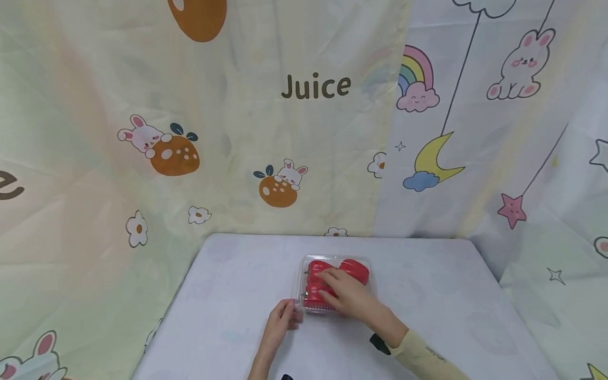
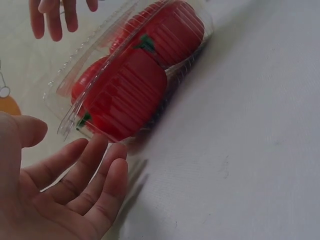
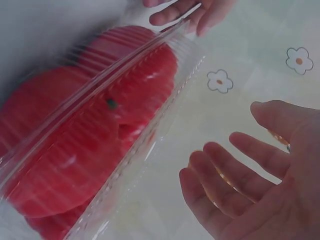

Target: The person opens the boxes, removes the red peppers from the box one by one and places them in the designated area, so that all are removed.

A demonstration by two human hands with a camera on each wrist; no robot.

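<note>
"Where's the box point(image 1: 313, 309)?"

"On the table point(image 1: 228, 295), between and beneath the two hands, with red peppers point(image 1: 353, 270) showing through its clear plastic."

"Does the left hand point(image 1: 280, 322) have hold of it?"

"No. It's at the near left corner, fingers loosely bent and thumb well away from them. In the left wrist view the fingertips come right up to the box's end; whether they touch, I can't tell."

"And the right hand point(image 1: 351, 295)?"

"Over the box from its near right side, fingertips above the left-hand peppers in the head view. The right wrist view shows a gap between fingers and plastic, so nothing is gripped. Its fingers are spread, thumb apart."

"What else is near?"

"A pale yellow sleeve point(image 1: 425, 356) on the right arm, and the printed cloth point(image 1: 237, 132) behind the table."
</note>
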